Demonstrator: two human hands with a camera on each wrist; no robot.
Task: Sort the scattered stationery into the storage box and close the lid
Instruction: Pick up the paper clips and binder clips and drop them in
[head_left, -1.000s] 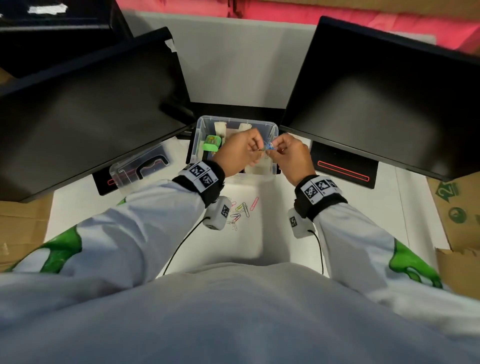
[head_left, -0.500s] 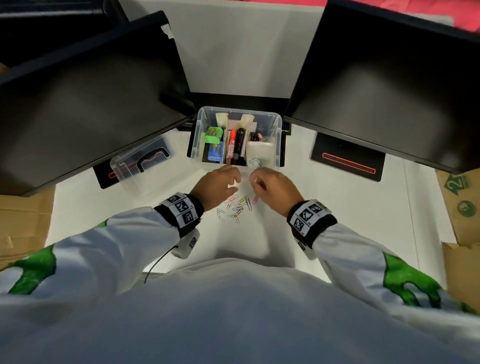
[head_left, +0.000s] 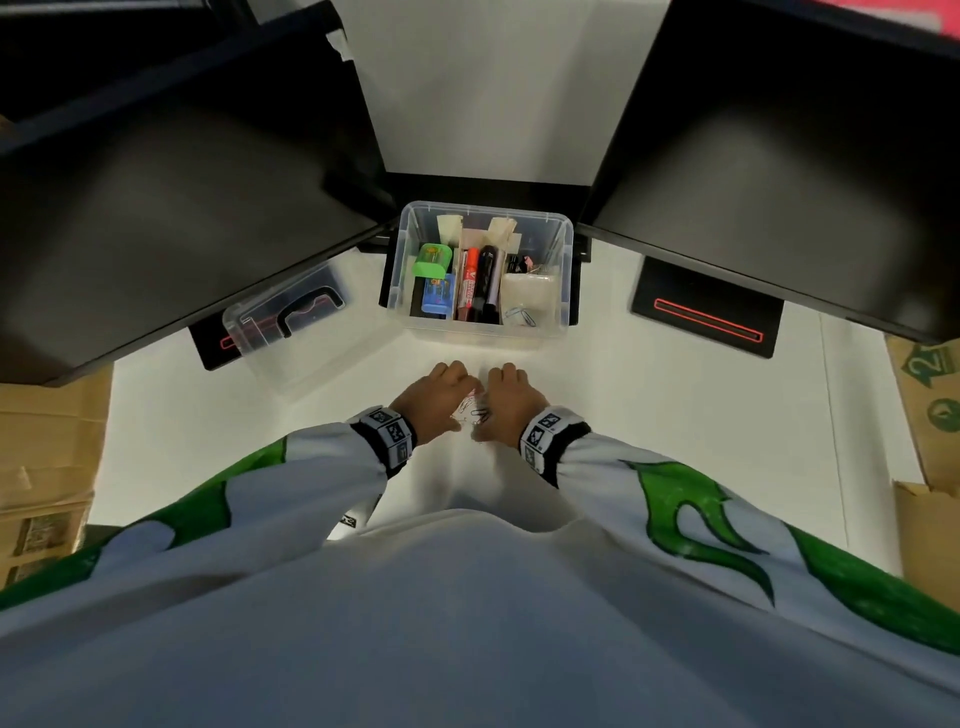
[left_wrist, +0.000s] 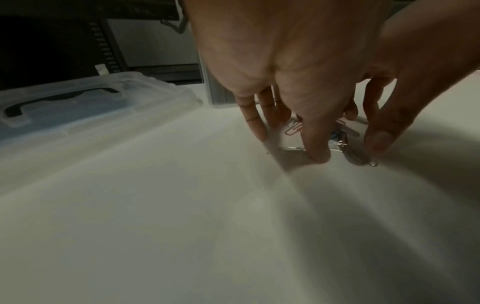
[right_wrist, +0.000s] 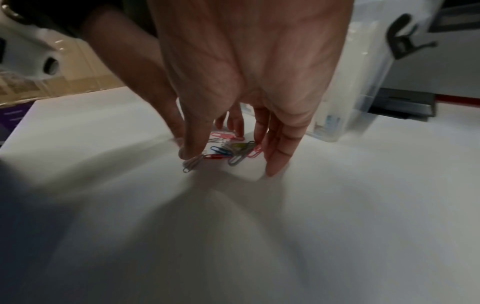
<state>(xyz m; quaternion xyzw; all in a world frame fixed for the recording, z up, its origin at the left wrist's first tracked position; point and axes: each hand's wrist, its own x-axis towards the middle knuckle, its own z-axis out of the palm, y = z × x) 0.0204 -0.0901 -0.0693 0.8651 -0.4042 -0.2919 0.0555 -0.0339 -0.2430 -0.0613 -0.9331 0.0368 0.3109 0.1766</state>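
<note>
Two hands are lowered side by side onto the white tabletop (head_left: 649, 395), just in front of the clear plastic storage box (head_left: 480, 332). Between them a small heap of coloured wire paper clips (right_wrist: 231, 151) is enclosed: red, blue, green, pink and grey ones can be made out in the right wrist view. The left hand (head_left: 435, 397) is held with its fingers pointing down and loosely spread, their tips touching the table around the heap; its thumb tip is pressed on or beside a grey clip, though whether a clip is truly pinched cannot be told. The right hand (head_left: 511, 400) is held the same way, fingers straight and slightly apart, tips on the tabletop at the edges of the heap; no clip is seen gripped by it.

The storage box is seen standing open, well apart from neither hand. Three compartments are divided off inside it: a green sharpener (head_left: 432, 261) and a blue one (head_left: 439, 295) at the left, a red marker (head_left: 470, 280) and a black marker (head_left: 487, 280) in the middle, and a few paper clips on a pale block at the right. The clear lid with a black handle (head_left: 291, 322) is laid on the table to the left of the box, partly under a black monitor (head_left: 171, 208).
</note>
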